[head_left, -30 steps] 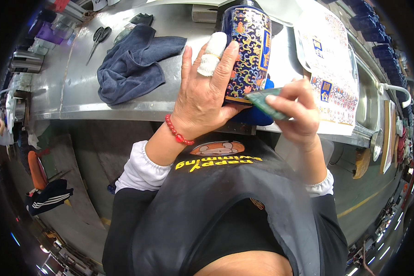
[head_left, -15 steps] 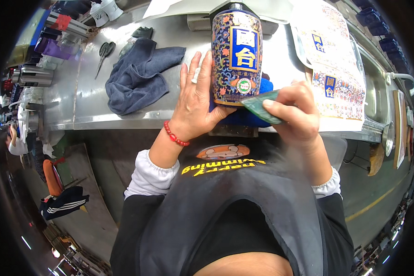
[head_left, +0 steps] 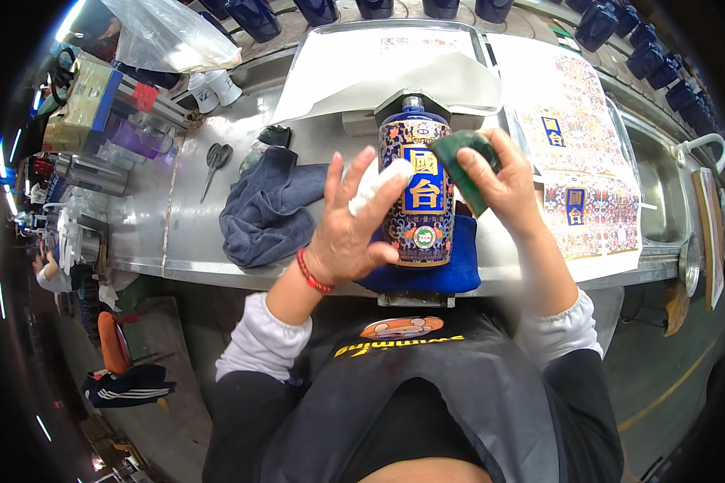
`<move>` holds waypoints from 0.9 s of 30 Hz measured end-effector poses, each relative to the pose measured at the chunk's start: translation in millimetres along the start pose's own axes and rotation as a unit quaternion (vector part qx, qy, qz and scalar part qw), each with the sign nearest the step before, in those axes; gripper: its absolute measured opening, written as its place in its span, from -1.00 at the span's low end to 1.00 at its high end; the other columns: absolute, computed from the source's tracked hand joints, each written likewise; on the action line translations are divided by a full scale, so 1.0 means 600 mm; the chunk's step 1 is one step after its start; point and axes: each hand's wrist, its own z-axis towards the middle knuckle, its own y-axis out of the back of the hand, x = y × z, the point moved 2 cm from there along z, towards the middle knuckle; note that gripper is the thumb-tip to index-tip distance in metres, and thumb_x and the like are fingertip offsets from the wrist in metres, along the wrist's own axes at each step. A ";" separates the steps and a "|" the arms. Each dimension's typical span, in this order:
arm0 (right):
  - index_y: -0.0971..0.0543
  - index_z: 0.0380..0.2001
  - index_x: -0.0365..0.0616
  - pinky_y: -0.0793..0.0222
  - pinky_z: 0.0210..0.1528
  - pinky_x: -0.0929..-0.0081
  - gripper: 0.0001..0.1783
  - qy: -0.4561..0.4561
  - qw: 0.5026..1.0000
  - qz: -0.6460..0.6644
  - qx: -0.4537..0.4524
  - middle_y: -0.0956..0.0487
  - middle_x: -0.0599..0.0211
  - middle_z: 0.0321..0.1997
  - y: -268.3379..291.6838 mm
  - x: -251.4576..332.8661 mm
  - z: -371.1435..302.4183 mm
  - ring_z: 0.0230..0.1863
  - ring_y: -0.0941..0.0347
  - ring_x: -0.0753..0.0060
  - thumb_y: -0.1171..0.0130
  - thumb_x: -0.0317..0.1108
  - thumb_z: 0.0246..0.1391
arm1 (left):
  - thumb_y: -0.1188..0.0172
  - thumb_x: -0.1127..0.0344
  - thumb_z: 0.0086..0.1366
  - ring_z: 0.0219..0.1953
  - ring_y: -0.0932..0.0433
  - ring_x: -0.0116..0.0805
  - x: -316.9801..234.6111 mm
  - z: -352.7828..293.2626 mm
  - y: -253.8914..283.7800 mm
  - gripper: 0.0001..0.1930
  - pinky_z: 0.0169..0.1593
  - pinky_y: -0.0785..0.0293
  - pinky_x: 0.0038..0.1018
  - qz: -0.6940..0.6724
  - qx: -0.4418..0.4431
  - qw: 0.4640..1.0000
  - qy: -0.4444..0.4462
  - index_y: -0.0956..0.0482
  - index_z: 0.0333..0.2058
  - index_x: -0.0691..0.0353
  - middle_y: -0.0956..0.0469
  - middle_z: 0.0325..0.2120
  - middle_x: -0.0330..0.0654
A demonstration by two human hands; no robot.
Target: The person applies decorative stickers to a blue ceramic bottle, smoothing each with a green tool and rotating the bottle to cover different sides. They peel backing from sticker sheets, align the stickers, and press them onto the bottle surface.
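In the middle of the frame I keep a dark blue bottle with a patterned decal on its front. It stands with its bottom on a blue pad at the near edge of the steel table. Its long axis runs up and down in the picture, the cap to the top and a little away from me.

My left hand lies against the left side of the bottle. The fingers are spread and half curled around the body, and one fingertip, wrapped in white tape, presses on the edge of the decal. So this hand is not closed fully; it steadies the bottle from the side.

My right hand is at the upper right of the bottle and pinches a dark green scraper between thumb and fingers. One edge of the scraper touches the upper right part of the decal. Both hands are at the bottle, the left one lower, the right one higher.

To the left of the bottle lies a crumpled grey-blue cloth, and further left a pair of scissors. Printed decal sheets are spread on the right side of the frame.
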 end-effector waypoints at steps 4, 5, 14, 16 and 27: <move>-0.62 -0.18 -0.18 -0.48 -0.28 0.50 -0.82 0.135 0.983 -0.069 -0.102 -0.67 0.26 -0.31 0.011 0.003 0.012 -0.33 -0.59 0.46 -0.35 -0.34 0.22 | 0.27 -0.41 0.46 0.48 -0.13 -0.01 0.041 0.071 0.014 -0.20 0.52 0.33 0.08 0.020 0.007 0.999 -0.035 -0.42 0.35 0.09 -0.58 0.16 -0.09; -0.64 -0.20 -0.15 -0.45 -0.27 0.43 -0.82 0.174 0.971 -0.116 -0.114 -0.64 0.29 -0.33 0.014 0.003 0.007 -0.33 -0.57 0.36 -0.40 -0.42 0.13 | 0.28 -0.39 0.48 0.47 -0.16 -0.05 0.042 0.084 0.016 -0.24 0.52 0.34 0.06 0.043 0.009 0.998 -0.052 -0.44 0.33 0.03 -0.62 0.11 -0.16; -0.66 -0.31 -0.17 -0.31 -0.34 0.36 -0.79 0.269 0.924 -0.260 0.084 -0.51 0.30 -0.46 0.037 0.066 -0.030 -0.41 -0.44 0.27 -0.39 -0.53 -0.10 | 0.05 -0.24 0.46 0.21 -0.40 -0.26 -0.086 0.015 -0.009 -0.54 0.52 0.28 0.19 0.025 0.059 0.987 -0.149 -0.68 -0.03 -0.13 -0.64 -0.14 -0.41; -0.66 -0.32 -0.16 -0.35 -0.34 0.28 -0.77 0.286 0.905 -0.231 0.214 -0.54 0.28 -0.47 0.001 0.125 0.000 -0.40 -0.50 0.16 -0.39 -0.47 -0.13 | -0.10 -0.13 0.42 0.15 -0.44 -0.30 -0.109 -0.009 -0.012 -0.64 0.50 0.13 0.19 0.046 -0.011 0.991 -0.123 -0.68 -0.03 -0.13 -0.63 -0.13 -0.39; -0.60 -0.31 -0.18 -0.37 -0.10 0.18 -0.85 0.254 0.905 -0.214 0.267 -0.59 0.13 -0.36 -0.059 0.128 0.074 -0.32 -0.57 0.06 -0.31 -0.39 0.05 | -0.50 -0.08 0.04 0.29 -0.21 0.18 -0.102 -0.055 -0.030 -0.02 0.42 0.25 0.29 0.073 -0.060 0.982 0.163 -0.25 0.32 0.30 -0.37 0.21 0.11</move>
